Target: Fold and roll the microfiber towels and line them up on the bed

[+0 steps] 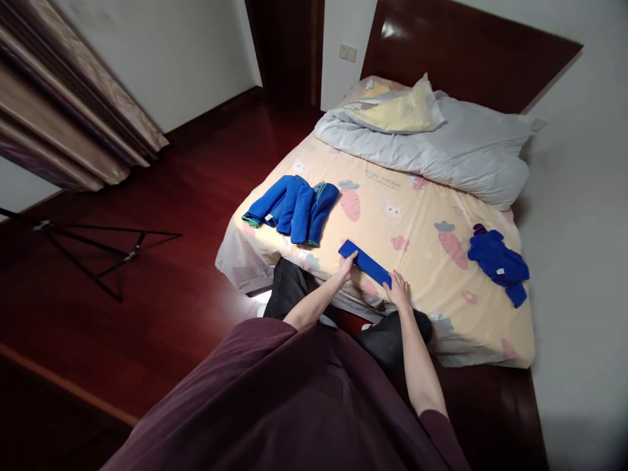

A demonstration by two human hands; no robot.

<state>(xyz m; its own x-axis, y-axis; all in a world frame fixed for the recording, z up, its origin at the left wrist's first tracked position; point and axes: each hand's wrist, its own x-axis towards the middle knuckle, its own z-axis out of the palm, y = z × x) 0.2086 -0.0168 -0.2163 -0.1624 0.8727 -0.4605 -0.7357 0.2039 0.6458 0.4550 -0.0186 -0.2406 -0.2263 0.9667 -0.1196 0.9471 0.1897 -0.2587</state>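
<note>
A blue cloth (pixel 369 263), folded into a long narrow strip, lies slantwise near the bed's front edge. My left hand (pixel 348 265) grips its near side by the left end, thumb on top. At the right end, my right hand (pixel 398 290) has hold of the strip, its fingers along the short edge and the thumb on the near side. The undersides of the fingers are hidden. Up and to the left sit several rolled or folded blue cloths (pixel 298 208) with green edging. Far to the right is a crumpled blue cloth pile (pixel 498 258) with a white label and a dark purple bit.
The bed (pixel 417 216) has a carrot-patterned sheet. A grey quilt (pixel 481 147) and a yellow pillow (pixel 402 114) lie by the dark headboard (pixel 471 49). A black tripod (pixel 130 255) stands on the red floor at left, near a curtain (pixel 73 111).
</note>
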